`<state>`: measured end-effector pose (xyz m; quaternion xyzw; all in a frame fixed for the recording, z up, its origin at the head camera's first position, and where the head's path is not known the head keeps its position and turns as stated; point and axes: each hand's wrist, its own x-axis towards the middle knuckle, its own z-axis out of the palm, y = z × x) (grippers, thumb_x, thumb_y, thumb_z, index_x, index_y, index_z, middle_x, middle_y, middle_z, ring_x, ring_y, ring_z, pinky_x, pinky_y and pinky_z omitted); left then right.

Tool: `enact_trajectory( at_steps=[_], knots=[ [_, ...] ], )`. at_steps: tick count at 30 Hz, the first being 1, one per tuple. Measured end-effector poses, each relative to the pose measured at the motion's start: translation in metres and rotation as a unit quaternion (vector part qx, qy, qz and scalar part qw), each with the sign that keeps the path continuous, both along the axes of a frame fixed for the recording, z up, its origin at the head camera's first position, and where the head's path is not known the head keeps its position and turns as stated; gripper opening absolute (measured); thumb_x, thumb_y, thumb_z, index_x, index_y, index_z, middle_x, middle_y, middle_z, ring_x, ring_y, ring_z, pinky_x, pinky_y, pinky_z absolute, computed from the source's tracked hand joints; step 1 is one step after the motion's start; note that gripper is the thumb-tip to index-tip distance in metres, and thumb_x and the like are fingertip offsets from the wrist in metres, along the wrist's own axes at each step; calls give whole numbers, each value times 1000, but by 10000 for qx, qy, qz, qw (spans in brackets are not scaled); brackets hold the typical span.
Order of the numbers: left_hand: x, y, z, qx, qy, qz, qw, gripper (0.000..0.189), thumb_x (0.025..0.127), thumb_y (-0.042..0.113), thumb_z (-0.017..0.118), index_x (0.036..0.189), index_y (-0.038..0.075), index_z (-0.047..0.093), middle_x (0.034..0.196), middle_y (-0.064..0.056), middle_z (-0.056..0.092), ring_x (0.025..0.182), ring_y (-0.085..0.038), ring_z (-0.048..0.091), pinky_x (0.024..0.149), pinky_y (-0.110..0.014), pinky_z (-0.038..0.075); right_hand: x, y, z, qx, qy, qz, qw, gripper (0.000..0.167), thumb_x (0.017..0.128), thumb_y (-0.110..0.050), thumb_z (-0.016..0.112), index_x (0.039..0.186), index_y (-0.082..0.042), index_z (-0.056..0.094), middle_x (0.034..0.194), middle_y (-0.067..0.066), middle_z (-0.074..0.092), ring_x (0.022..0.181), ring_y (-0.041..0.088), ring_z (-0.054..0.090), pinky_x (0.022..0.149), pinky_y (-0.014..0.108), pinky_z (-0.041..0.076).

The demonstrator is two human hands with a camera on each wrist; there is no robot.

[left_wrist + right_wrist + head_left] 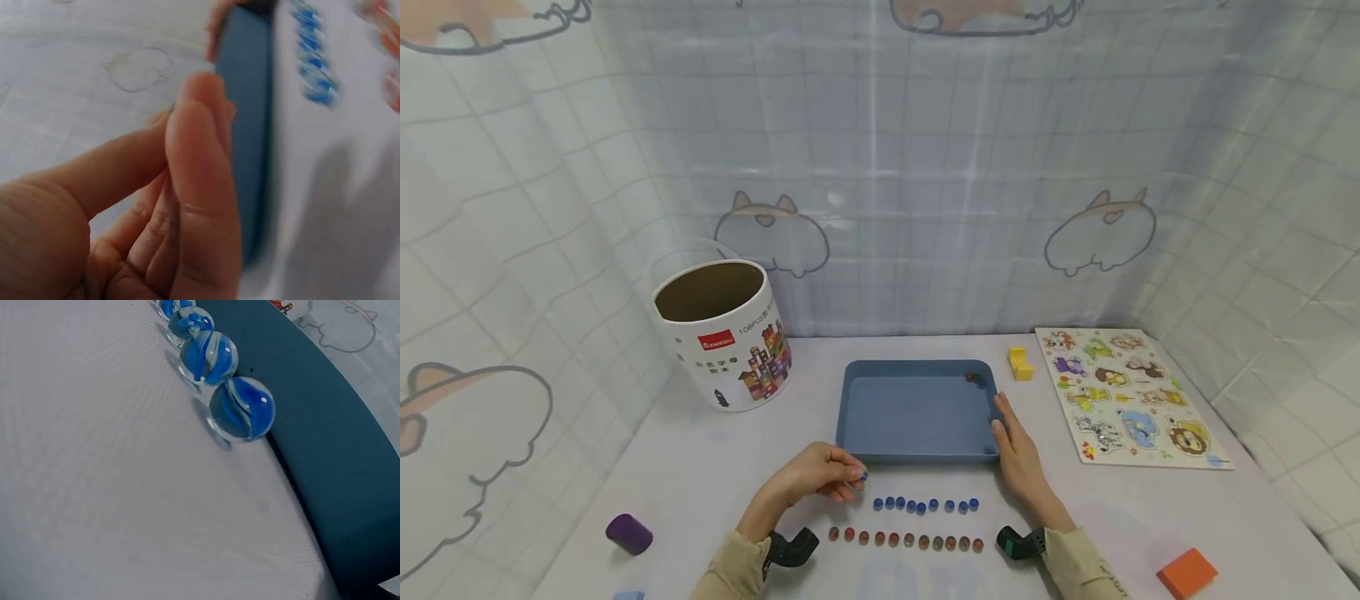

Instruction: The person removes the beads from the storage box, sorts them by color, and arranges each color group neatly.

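My left hand [827,472] pinches a blue marble [864,477] between thumb and fingertips, close to the front left corner of a blue-grey tray [917,417]. In the left wrist view, the fingers of the left hand [194,169] mostly hide that marble. Straight fingers of my right hand [1021,458] rest along the tray's right side. In front of the tray runs a row of several clear marbles with blue swirls [242,409]. Nearer me lies a second row of several reddish marbles [909,540]. A few dark reddish marbles [976,379] sit in the tray's far right corner.
A white printed bucket [730,350] stands at the back left. An animal puzzle board [1131,400] lies at the right, with a yellow block [1020,364] between it and the tray. A purple cylinder [629,534] is front left, an orange block [1187,573] front right.
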<state>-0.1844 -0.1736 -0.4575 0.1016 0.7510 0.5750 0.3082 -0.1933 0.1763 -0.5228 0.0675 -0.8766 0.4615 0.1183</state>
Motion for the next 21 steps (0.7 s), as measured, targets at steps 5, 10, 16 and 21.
enact_trajectory(
  at_steps=[5,10,16,21],
  knots=[
    [6,3,-7,-383,225,-231,9987,24,92,14,65,103,-6,71,81,-12,74,55,-5,63,53,-21,54,-1,2,1,35,-16,-78,10000,51,107,-29,34,153,-8,29,160,16,24,146,40,25,115,54,21],
    [11,8,-13,-858,428,-289,9950,14,88,9,68,91,-3,74,70,-5,71,50,-5,57,46,-18,48,0,0,0,-67,-43,-3,10000,51,107,-28,36,153,-7,28,160,17,23,146,39,24,117,46,19],
    [13,11,-14,-1157,517,-296,9915,11,87,9,70,89,0,75,68,-3,70,48,-4,54,45,-17,45,1,0,-2,-72,41,-28,10000,51,107,-29,35,153,-8,29,160,17,23,146,39,24,116,10,9],
    [12,11,-9,-1199,607,-275,9906,12,87,12,70,92,3,74,67,-3,70,45,-5,53,42,-18,40,1,0,-2,10,-44,-22,10000,52,107,-30,35,153,-8,28,160,17,22,146,39,23,121,36,16]
  ],
)
